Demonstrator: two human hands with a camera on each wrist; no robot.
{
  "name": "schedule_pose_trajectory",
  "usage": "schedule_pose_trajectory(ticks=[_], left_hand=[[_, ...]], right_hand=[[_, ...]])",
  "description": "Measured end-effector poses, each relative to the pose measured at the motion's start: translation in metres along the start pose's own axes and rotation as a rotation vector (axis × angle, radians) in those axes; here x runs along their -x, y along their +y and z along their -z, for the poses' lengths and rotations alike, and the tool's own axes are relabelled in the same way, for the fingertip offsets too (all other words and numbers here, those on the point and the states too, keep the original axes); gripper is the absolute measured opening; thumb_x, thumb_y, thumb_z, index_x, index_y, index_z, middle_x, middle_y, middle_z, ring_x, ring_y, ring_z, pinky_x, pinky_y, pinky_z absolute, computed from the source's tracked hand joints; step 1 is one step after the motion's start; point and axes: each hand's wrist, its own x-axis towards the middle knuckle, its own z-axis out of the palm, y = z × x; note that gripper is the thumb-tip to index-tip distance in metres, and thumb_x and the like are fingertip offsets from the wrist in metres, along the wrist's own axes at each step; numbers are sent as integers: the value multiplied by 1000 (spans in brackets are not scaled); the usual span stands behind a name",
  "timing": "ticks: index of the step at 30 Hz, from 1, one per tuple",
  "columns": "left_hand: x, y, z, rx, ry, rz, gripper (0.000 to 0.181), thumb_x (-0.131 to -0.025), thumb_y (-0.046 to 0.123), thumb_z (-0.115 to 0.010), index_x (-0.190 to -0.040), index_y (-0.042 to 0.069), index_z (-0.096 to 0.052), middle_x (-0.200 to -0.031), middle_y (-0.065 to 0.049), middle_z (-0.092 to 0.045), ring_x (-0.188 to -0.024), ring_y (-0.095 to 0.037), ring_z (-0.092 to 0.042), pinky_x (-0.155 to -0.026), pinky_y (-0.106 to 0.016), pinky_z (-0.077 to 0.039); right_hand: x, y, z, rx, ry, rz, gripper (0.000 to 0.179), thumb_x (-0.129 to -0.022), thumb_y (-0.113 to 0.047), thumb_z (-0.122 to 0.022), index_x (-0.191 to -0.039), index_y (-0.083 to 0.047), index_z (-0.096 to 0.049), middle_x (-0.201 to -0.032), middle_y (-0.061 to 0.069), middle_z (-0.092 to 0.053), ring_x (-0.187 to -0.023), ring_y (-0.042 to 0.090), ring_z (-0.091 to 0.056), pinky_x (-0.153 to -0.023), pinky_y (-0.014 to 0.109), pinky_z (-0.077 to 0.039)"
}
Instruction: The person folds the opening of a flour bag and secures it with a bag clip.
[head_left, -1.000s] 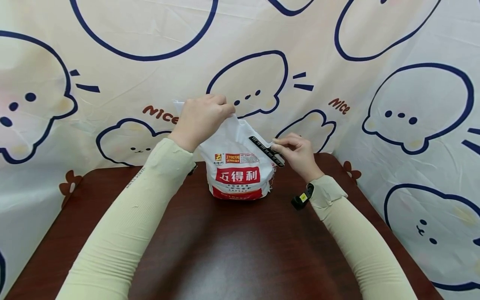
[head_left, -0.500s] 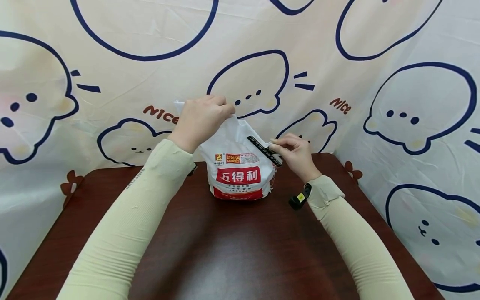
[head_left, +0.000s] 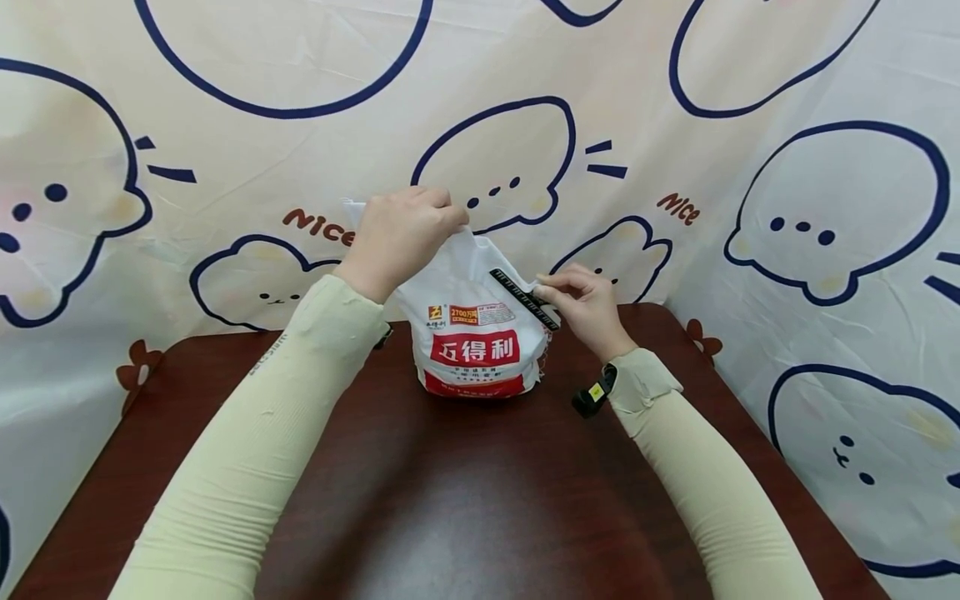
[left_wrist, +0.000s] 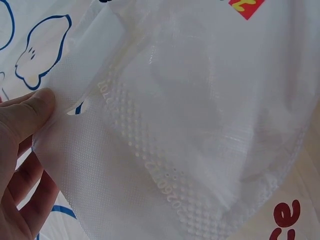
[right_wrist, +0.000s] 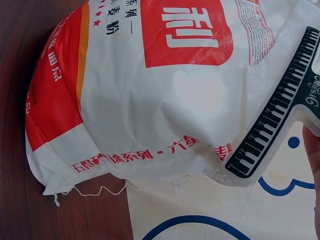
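A white flour bag [head_left: 461,283] with red labels stands on the table, its upper part gathered up toward the left. My left hand [head_left: 405,237] grips the bag's top corner; in the left wrist view the thumb and fingers pinch the thin white plastic beside a small slit. A bag clip [head_left: 522,300] with a piano-key pattern lies slantwise across the bag's right shoulder. My right hand [head_left: 587,310] pinches the clip's middle part at the bag's edge. In the right wrist view the long keyed bar of the clip [right_wrist: 272,110] shows close up, with the fingers mostly cut off at the frame's edge.
The dark brown table [head_left: 465,500] reaches from the near edge to the curtain. A pale curtain [head_left: 495,75] with blue cartoon outlines closes off the back and sides. A loose thread [right_wrist: 102,191] trails from the bag's bottom seam.
My right hand and the clip have shifted slightly to the left along the bag. My left hand keeps its grip on the bag's top corner, and the bag stays put.
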Motion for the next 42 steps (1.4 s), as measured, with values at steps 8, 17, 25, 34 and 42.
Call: schedule_pose_trajectory(ticks=[8,17,25,34,42], left_hand=[[0,0,2,-1,-2,2,19,-95,7,-72,-113,12,-77,-99,-9,-71,-89,-26,-67,-71,-41,-60],[3,0,-1,-2,16,-13,19,-94,9,-73,-112,12,-77,-97,-9,-70,-84,-26,-66,-70,-39,-59],[3,2,1,-8,-20,-1,21,-94,9,-73,-114,13,-76,-100,-9,-70,-87,-26,-65,-75,-40,-59],[3,3,0,-23,-30,1,20,-94,10,-73,-114,13,-76,-100,-8,-70,-88,-26,-66,-74,-40,-59],[4,3,-1,-26,-12,-7,19,-94,9,-73,-113,12,-76,-99,-9,-70,-87,-26,-66,-72,-39,-60]], right_hand=[[-1,-1,-1,-7,-3,1,15,-90,-5,-77,-103,0,-78,-98,14,-70,-91,16,-62,-79,20,-56],[0,-1,-1,28,-4,-43,16,-91,2,-73,-106,6,-75,-102,18,-68,-92,11,-61,-80,18,-55],[3,-1,0,10,1,-76,19,-91,-8,-76,-109,-2,-77,-99,12,-67,-92,17,-60,-79,19,-55],[7,-3,-2,5,-1,-129,24,-92,-5,-74,-115,2,-74,-105,18,-65,-93,19,-59,-82,18,-54],[10,-31,-2,14,-8,-143,25,-93,-2,-72,-115,9,-71,-109,22,-63,-96,19,-58,-87,19,-53]])
